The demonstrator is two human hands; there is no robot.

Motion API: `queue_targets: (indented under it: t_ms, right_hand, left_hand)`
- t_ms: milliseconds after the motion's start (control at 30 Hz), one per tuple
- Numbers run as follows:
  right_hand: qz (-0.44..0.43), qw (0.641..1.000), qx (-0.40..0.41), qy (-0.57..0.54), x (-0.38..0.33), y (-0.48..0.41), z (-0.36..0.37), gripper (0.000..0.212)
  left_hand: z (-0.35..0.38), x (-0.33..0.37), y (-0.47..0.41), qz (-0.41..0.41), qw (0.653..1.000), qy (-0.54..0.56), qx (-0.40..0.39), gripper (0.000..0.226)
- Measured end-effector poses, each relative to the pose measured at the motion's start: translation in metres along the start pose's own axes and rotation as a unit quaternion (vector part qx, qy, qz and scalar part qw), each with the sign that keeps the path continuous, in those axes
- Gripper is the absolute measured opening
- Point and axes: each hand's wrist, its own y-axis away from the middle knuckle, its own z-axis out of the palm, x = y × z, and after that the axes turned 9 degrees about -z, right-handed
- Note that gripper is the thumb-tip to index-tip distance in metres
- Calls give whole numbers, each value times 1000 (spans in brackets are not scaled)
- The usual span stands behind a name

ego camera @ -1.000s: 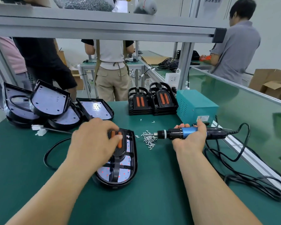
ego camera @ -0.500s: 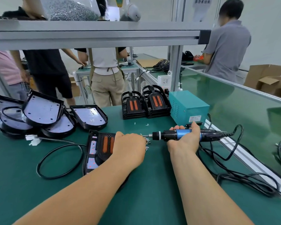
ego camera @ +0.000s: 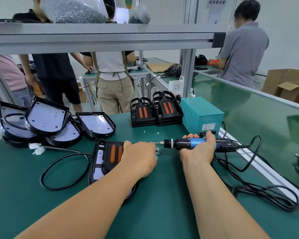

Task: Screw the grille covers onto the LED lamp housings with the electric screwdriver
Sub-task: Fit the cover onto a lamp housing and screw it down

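Step, as I read it: loading a screw before driving. The right hand [ego camera: 198,150] is clenched round the driver [ego camera: 188,144], held level, bit pointing left. The left hand [ego camera: 138,159] is curled over the loose screws [ego camera: 157,153], knuckles up, fingertips at the bit tip. I cannot tell whether it pinches a screw; the fingers hide it.

The lamp [ego camera: 99,161] lies flat at near centre, partly under the left forearm, with a grille [ego camera: 116,153] on top, orange strips showing. Whether any screw is in yet is hidden.

Next move likely needs the screw seated on the bit, the driver tipped upright over a grille hole, and the left hand pressing the lamp so it does not slide.

Surface: green table [ego camera: 24,187].
- Black cable [ego camera: 41,176] loops left of the lamp.
- Driver cord [ego camera: 245,188] coils at right.
- Teal box [ego camera: 202,116] sits far right, spare grilles [ego camera: 156,111] stacked just left of it.
- Open housings [ego camera: 45,118] are piled far left.

Room: a metal shelf [ego camera: 100,38] overhead holds a bag [ego camera: 71,9] of screws. People [ego camera: 114,80] stand at benches beyond, and cartons [ego camera: 286,83] sit far right.
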Motion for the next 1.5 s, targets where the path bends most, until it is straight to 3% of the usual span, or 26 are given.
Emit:
queue_targets:
  t_ms: [267, 367, 400, 433, 533, 600, 833, 1500]
  right_hand:
    - [8, 1000, 12, -9, -1, 1, 2, 27]
    - [15, 1000, 5, -16, -1, 1, 2, 28]
    - [18, 1000, 3, -18, -1, 1, 2, 28]
    - [21, 1000, 2, -21, -1, 1, 2, 28]
    - [28, 999, -3, -36, -1, 2, 2, 25]
    - [32, 998, -10, -44, 0, 2, 2, 26]
    - [39, 998, -28, -50, 1, 0, 2, 25]
    - [43, 997, -30, -50, 1, 4, 4, 25]
  left_hand:
    - [-18, -15, 0, -65, 990, 119, 42, 19]
    - [-27, -24, -2, -108, 966, 229, 49, 20]
    - [-28, -25, -3, -129, 945, 299, 41, 21]
    - [-28, -26, -4, -157, 902, 402, 23, 22]
    - [-29, -21, -5, -243, 679, 688, -77, 15]
    - [-26, -19, -7, -258, 621, 732, -109, 14]
    - [-25, -21, -12, -270, 582, 753, -148, 15]
    - [-16, -20, -19, -281, 616, 722, -141, 17]
